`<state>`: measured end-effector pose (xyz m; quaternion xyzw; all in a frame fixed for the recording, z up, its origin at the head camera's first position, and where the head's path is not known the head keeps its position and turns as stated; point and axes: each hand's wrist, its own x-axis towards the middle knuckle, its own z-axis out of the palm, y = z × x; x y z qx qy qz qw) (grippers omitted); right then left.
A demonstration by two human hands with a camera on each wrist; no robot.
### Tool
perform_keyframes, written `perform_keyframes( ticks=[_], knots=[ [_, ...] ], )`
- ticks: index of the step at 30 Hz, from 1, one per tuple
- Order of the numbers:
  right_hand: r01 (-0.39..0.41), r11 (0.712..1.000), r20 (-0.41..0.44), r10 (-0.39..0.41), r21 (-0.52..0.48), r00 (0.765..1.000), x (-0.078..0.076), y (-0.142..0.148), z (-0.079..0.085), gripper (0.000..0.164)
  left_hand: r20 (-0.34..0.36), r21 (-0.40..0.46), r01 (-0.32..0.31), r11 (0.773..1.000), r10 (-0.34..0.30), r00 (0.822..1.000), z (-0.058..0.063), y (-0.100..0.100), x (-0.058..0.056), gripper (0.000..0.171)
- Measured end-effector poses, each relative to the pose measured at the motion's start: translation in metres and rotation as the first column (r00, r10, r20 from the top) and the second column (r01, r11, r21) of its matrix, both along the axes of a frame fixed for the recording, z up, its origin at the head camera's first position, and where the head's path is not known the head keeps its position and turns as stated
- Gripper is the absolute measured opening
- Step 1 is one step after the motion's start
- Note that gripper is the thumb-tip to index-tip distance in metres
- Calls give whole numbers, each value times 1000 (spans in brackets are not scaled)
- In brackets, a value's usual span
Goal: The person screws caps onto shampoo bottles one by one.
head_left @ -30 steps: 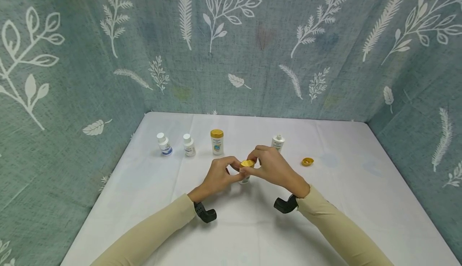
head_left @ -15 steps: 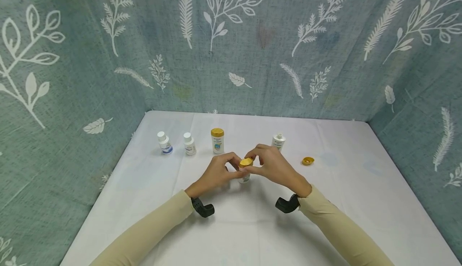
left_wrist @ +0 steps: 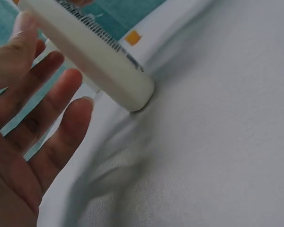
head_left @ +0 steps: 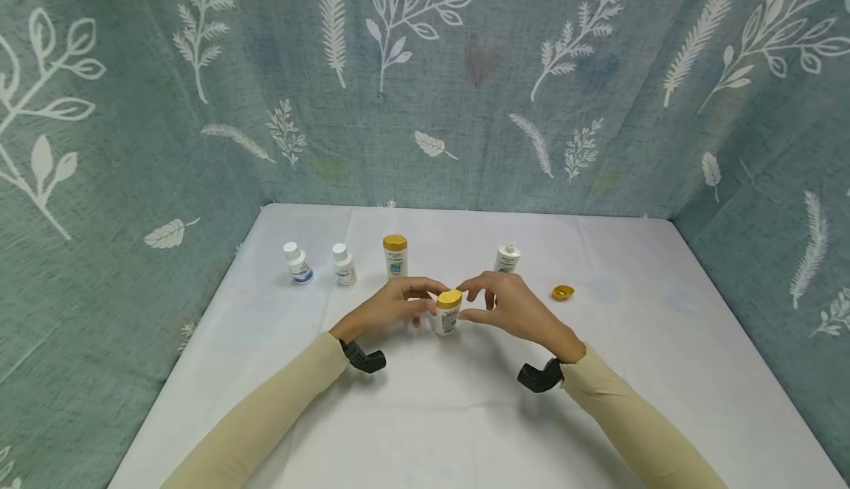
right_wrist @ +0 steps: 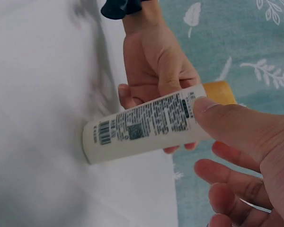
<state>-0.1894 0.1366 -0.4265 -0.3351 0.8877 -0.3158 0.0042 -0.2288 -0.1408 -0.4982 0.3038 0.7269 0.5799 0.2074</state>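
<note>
A white bottle (head_left: 446,321) with printed text and a yellow cap (head_left: 449,299) stands upright on the white cloth between both hands. My left hand (head_left: 395,303) holds it loosely from the left, the index finger reaching behind the cap and the thumb at the side. In the left wrist view its lower fingers (left_wrist: 54,111) are spread away from the bottle. My right hand (head_left: 505,304) is at the bottle's right side, fingers parted and loosely bent. The right wrist view shows its thumb (right_wrist: 215,106) laid over the bottle's upper end, with the other fingers apart from it.
Behind the hands stand two small white bottles (head_left: 298,264) (head_left: 344,265), a taller yellow-capped bottle (head_left: 395,257) and an uncapped white bottle (head_left: 508,259). A loose yellow cap (head_left: 562,293) lies at the right. Patterned green fabric (head_left: 425,105) walls the table.
The yellow cap, tilted in the right fingers before, now sits level on the bottle. My right fingers have loosened and drawn slightly back; the left hand has slid round the bottle's side.
</note>
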Motion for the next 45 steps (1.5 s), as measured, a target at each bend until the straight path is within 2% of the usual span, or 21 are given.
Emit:
perform_keyframes(
  ticks=[8,11,14,17,21,25,28,31,33,36,38,42,43,45],
  knots=[
    [-5,1000,38,5,-12,999,2,3,-9,36,79,-51,150,987,-146,986,-4,-1,-6,52],
    [2,1000,40,-1,-27,999,3,0,-13,33,104,-44,178,983,-173,979,-4,-1,-7,54],
    [18,998,31,-16,-62,999,4,-3,-19,29,96,-46,185,982,-180,979,-3,0,-8,52],
    [34,994,16,-33,-104,999,6,-6,-24,27,55,-47,170,984,-167,984,-2,3,-7,47],
    [46,990,-10,-47,-132,999,6,-9,-27,29,-53,-36,120,992,-122,991,-1,8,-4,41],
    [72,986,-34,-78,-153,996,5,-11,-27,33,-134,-1,24,1000,-24,991,0,14,-1,39],
    [101,977,-37,-109,-187,993,2,-13,-27,36,-178,9,-71,997,72,981,2,18,1,36],
    [129,968,-29,-139,-217,990,-1,-14,-26,34,-233,-4,-189,982,183,955,6,22,4,36],
    [148,963,-22,-157,-226,987,-3,-16,-26,33,-281,-12,-268,963,254,925,7,26,5,37],
    [179,956,-14,-188,-233,982,-6,-18,-24,33,-360,-11,-370,929,342,868,8,32,5,36],
    [204,951,-8,-212,-234,977,-10,-20,-24,35,-419,0,-424,906,385,823,9,37,4,37],
    [240,940,9,-246,-241,969,-18,-24,-22,38,-514,10,-511,859,443,734,11,44,2,38],
    [244,939,17,-247,-243,969,-21,-25,-22,38,-531,9,-531,847,454,715,11,45,1,39],
    [249,938,27,-249,-241,968,-26,-27,-22,39,-551,2,-566,825,473,688,12,47,0,39]
  ],
)
